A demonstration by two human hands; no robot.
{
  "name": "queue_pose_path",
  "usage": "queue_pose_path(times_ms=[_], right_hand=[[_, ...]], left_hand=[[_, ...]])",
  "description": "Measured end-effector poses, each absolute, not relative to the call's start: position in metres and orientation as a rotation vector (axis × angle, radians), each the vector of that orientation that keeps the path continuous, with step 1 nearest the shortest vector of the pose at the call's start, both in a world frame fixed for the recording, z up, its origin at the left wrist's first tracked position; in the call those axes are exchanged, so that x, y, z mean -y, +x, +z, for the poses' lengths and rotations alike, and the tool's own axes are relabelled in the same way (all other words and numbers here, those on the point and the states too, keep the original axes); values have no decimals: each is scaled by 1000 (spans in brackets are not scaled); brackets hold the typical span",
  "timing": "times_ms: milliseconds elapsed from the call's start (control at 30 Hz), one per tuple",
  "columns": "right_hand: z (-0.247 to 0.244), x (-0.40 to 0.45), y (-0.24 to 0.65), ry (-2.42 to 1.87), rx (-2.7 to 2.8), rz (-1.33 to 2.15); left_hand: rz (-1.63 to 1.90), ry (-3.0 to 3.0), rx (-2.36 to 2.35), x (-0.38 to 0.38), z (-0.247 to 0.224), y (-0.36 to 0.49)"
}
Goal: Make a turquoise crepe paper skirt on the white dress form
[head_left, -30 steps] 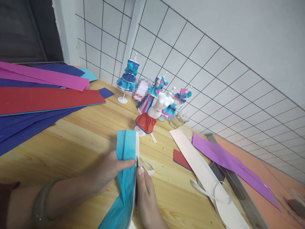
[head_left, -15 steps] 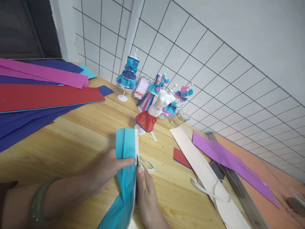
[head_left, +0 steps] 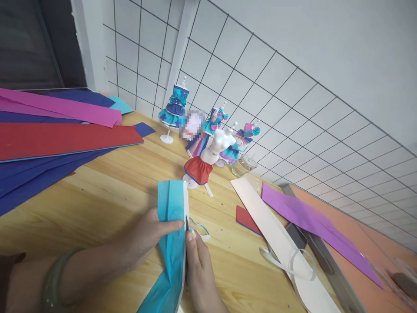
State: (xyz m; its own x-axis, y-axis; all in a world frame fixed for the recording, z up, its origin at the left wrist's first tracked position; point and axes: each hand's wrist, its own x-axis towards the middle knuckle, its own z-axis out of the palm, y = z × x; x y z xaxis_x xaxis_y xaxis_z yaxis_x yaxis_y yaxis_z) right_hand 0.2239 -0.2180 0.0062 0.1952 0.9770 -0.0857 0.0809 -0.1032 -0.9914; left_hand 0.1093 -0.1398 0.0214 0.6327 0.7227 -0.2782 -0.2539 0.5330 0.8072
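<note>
A: Support and main piece?
B: A smooth, grained wooden table (head_left: 127,167). On or over it, 1 long teal strip (head_left: 174,248), thin, faintly wrinkled, creased lengthwise; paper or cloth, cannot tell. It lies between the 2 hands. Its long axis runs away from the person toward a glossy white mannequin (head_left: 224,140) in a gathered red skirt (head_left: 198,170); the near end slants left.

A: Condition of the hands?
B: Left hand (head_left: 150,232) pinches the strip, thumb flat on top, fingers hidden. Right hand (head_left: 202,269) is curled around a dark tool, apparently scissors (head_left: 186,222); how far the blades part cannot be told.

A: Governing relation?
B: The visible blade points away from the person, nearly parallel to the strip's right edge, at its narrow white border (head_left: 186,198). The right hand is nearer that edge.

A: Smallest item?
B: A curled white-and-teal sliver (head_left: 206,238), right of the blade.
</note>
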Motion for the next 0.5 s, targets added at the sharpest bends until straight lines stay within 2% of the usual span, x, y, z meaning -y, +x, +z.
queue_pose_path(times_ms=[500], right_hand=[[12,217,221,-1386,1067,1073]], left_hand=[[647,730,-673,137,17,111]])
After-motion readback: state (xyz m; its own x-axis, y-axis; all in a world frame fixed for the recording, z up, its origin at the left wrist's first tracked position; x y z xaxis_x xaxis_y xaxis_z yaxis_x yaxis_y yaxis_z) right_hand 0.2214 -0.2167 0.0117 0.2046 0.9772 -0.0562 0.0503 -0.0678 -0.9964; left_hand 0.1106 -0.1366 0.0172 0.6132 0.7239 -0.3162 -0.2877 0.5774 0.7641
